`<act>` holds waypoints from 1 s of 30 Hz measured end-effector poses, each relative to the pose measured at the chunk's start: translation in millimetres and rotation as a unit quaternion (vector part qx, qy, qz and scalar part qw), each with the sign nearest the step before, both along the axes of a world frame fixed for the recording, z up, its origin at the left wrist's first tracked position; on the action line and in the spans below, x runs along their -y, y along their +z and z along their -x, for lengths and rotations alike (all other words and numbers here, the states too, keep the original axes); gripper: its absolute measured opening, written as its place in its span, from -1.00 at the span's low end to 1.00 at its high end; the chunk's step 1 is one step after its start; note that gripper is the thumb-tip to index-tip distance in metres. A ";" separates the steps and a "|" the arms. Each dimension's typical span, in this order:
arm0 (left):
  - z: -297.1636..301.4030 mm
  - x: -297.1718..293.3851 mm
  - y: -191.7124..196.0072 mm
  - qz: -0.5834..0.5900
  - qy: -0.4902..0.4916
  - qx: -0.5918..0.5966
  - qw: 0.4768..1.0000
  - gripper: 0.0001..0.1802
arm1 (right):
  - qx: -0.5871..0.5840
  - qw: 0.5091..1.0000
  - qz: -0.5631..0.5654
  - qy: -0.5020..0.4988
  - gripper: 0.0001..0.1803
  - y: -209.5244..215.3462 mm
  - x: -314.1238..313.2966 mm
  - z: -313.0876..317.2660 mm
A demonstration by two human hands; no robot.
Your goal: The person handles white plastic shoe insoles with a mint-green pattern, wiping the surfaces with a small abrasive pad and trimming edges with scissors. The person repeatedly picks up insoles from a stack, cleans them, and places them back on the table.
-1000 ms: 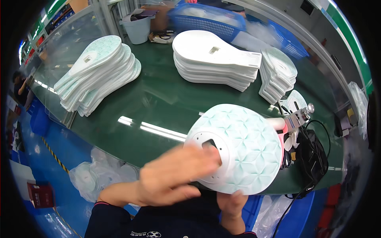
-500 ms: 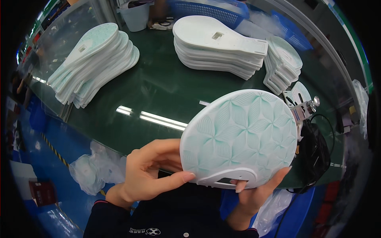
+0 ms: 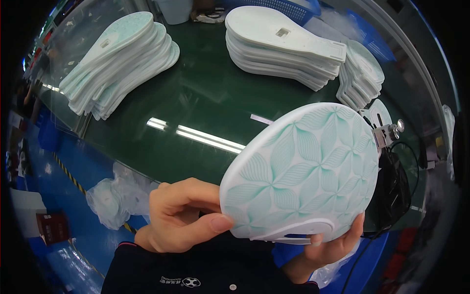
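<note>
A rounded white plastic panel (image 3: 303,171) with a green leaf-line pattern is held tilted above the table's near edge, patterned face up. Its lower edge has a raised arc with a slot. My left hand (image 3: 183,215) is closed on the panel's left rim, thumb on top and the other fingers partly hidden behind. At the lower right, my right hand (image 3: 338,245) holds the panel from below, with a fingertip showing at the slot and most of its fingers hidden underneath.
On the dark green table (image 3: 196,112) stand a left stack (image 3: 122,63) and a middle stack (image 3: 279,44) of paddle-shaped white panels, plus another stack (image 3: 361,73). At right are a metal-knobbed fixture (image 3: 391,132) and a black bag (image 3: 394,191). Blue baskets (image 3: 289,12) sit behind.
The panel has tilted further and come a little closer, both hands still on it. The table and its stacks have moved up in the picture.
</note>
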State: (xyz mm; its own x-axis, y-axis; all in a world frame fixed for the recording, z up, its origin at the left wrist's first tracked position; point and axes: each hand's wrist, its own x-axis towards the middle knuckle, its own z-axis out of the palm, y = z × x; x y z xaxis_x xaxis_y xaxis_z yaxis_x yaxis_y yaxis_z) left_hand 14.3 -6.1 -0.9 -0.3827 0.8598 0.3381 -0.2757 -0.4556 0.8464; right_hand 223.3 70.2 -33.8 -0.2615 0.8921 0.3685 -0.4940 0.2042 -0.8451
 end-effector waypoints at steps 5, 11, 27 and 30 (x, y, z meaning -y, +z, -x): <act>3.0 -1.4 -0.8 -0.013 -0.011 0.023 1.000 -0.77 | -0.133 0.958 0.072 0.244 -0.17 8.1 -5.9 -5.3; -0.1 0.4 -1.5 -0.011 0.004 0.032 0.999 -0.77 | -0.232 0.929 0.133 0.256 -0.18 5.6 -2.9 -4.9; 6.0 3.1 -9.2 -0.010 -0.004 -0.015 1.000 -0.61 | 0.163 0.967 -0.051 -0.189 -0.31 -6.4 3.0 6.0; -6.4 -5.6 5.9 -0.007 0.015 0.049 0.999 -0.38 | -0.153 0.985 0.077 0.014 -0.38 2.5 1.8 19.1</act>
